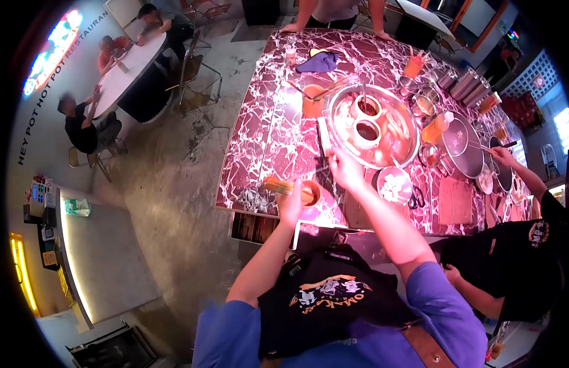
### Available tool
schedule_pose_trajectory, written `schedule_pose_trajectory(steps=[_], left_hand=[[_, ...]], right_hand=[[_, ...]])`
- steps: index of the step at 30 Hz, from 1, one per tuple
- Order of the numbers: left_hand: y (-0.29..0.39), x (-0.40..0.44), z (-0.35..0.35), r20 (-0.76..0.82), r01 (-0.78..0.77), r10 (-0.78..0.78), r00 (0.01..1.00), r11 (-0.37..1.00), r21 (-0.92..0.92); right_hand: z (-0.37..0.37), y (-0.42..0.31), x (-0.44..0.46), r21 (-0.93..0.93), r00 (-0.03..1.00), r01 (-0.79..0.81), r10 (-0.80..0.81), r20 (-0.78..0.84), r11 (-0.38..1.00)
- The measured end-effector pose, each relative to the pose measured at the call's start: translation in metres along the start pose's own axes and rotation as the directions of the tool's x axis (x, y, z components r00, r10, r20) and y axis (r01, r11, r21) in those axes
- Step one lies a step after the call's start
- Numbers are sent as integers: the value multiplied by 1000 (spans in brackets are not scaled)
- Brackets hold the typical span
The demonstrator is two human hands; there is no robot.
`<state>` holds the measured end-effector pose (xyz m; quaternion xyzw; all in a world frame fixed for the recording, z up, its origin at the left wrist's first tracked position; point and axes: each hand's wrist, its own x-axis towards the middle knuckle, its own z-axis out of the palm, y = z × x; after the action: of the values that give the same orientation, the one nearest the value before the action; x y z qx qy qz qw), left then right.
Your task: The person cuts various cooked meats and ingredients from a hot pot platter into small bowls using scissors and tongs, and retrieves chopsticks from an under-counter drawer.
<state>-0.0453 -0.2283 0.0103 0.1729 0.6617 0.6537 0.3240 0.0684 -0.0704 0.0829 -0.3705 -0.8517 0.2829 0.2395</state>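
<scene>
My left hand [290,205] is closed on a yellowish-brown item [278,185], too small to identify, beside an orange-brown bowl [311,192] near the table's front left. Farther right, my right hand [344,167] is closed at the near rim of a large round metal pot [409,153]; a thin dark thing shows by its fingers, and I cannot make out what it is. Two round cups with dark contents, an upper cup [366,108] and a lower cup [366,133], stand inside the pot. Close to my right forearm is a bowl of white pieces [394,185].
Black scissors [416,197] and a brown cloth [455,201] lie right on the marbled table [248,153]. A bottle [438,126] and pans [465,144] stand beyond. A co-worker's hand [504,157] reaches in from the right. Another person [336,13] leans on the far edge.
</scene>
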Motion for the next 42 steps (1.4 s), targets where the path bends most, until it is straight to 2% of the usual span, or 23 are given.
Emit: schedule_pose_trajectory(steps=[1,2,3,6,8,14,16,18,19,20,22,26,27,29,30,31,32,34,35,36,37,40,42], left_hand=[[-2,0,3,-13,-34,36,999,991,127],[-18,-1,8,-48,-147,149,988,989,28],[-3,-5,10,-44,-115,121,992,986,122],[-7,-7,12,-67,-220,248,966,933,285],[-4,-9,19,-132,-211,243,961,953,219],[-6,4,12,-337,-153,216,917,967,203],[7,5,15,-316,-106,169,934,972,207],[-10,13,4,-240,-164,268,933,911,379],[-33,27,5,-263,-180,196,945,980,83],[-49,38,2,-281,-177,115,953,962,-206],[9,35,29,-232,-483,589,774,787,383],[21,64,43,26,-313,312,950,946,80],[11,80,51,-55,-279,285,957,955,97],[-3,117,58,-160,-228,339,927,848,478],[36,101,67,-180,-30,182,967,781,624],[50,94,73,-147,-162,296,944,802,575],[66,95,77,-142,-46,164,976,797,602],[22,154,66,-67,-280,416,907,714,642],[17,174,64,13,-193,241,971,743,641],[20,188,45,264,-339,228,937,417,843],[17,189,44,315,-395,263,912,355,847],[13,134,41,-32,-241,339,940,728,642],[-13,91,61,-95,-197,313,945,777,598]], right_hand=[[-6,-3,28,-87,999,31,-33,-28,996],[-13,-6,57,-153,995,77,-86,-52,985],[-4,11,93,-138,982,155,-168,-86,978],[8,10,165,-426,999,-40,35,-19,904],[15,20,200,-560,989,31,55,136,828],[37,58,233,-451,983,137,-65,171,882],[20,50,224,-402,981,194,-183,66,895],[-4,43,215,-425,975,223,-188,123,877],[-17,39,202,-418,974,225,-188,128,880],[-37,36,178,-398,977,211,-181,114,893],[-81,26,124,-361,984,177,-176,38,915],[-154,25,-29,-375,971,85,-160,-176,923],[-165,24,-73,-424,959,43,-156,-235,905],[-184,26,-169,-416,960,-93,-30,-279,904],[-187,30,-221,-352,962,-188,99,-255,917],[-190,33,-270,-333,947,-280,202,-250,900],[-192,34,-319,-309,919,-375,307,-247,874],[-194,30,-410,-314,840,-511,389,-378,800],[-199,37,-491,-334,751,-636,456,-478,696],[-198,44,-546,-362,682,-716,490,-543,596],[-205,43,-576,-359,578,-814,571,-583,457],[-229,61,-682,-252,401,-913,590,-701,322],[-254,66,-725,-175,276,-959,583,-764,224]])
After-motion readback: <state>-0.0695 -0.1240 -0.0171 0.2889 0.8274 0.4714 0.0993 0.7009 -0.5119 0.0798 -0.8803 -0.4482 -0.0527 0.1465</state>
